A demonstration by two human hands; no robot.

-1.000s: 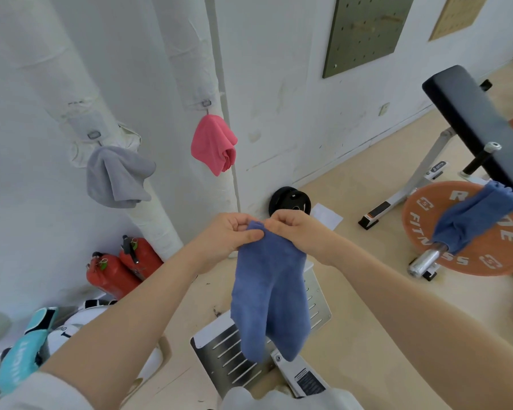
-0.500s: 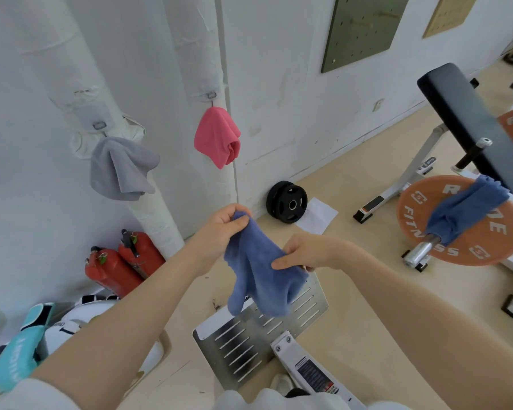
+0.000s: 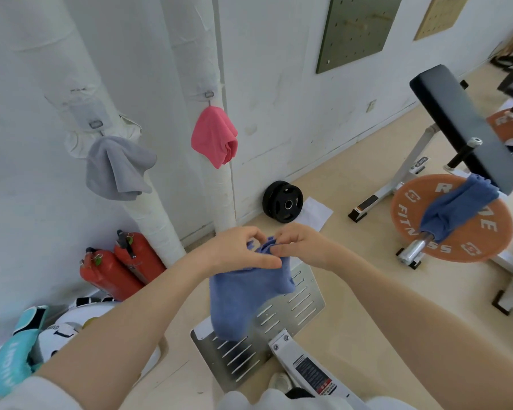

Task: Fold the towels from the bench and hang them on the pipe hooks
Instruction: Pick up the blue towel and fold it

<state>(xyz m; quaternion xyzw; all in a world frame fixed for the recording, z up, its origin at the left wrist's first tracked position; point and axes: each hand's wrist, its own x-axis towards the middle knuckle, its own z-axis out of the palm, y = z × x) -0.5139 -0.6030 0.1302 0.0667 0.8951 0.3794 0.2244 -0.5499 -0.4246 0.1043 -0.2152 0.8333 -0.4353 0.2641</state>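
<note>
The blue towel (image 3: 246, 294) hung at lower centre of the frame, gathered at its top edge and drooping in a doubled flap over a slotted metal plate (image 3: 296, 315) on the floor. The left hand (image 3: 234, 250) was closed on that gathered edge, thumb laid across the cloth, and the right hand (image 3: 301, 247) pinched the same bunch from the other side, fingertips nearly meeting the left. The fold looked only part made: the hanging part was uneven, one corner lower than the rest. To do it well, the two hands probably needed to bring matching corners together and let the cloth fall flat before doubling again, keeping a small tab at the top for a hook.

Further out, in the upper left, a grey towel (image 3: 117, 168) hung from a hook (image 3: 95, 124) on one white wrapped pipe (image 3: 148, 214), and a pink towel (image 3: 215, 136) hung from a hook on the next pipe, at upper centre. No free hook could be made out. At the right of the frame a second blue towel (image 3: 456, 207) lay draped under the padded desk (image 3: 462, 125), over a bar against an orange weight plate (image 3: 456, 244), well apart from the hands and apparently not yet folded
</note>
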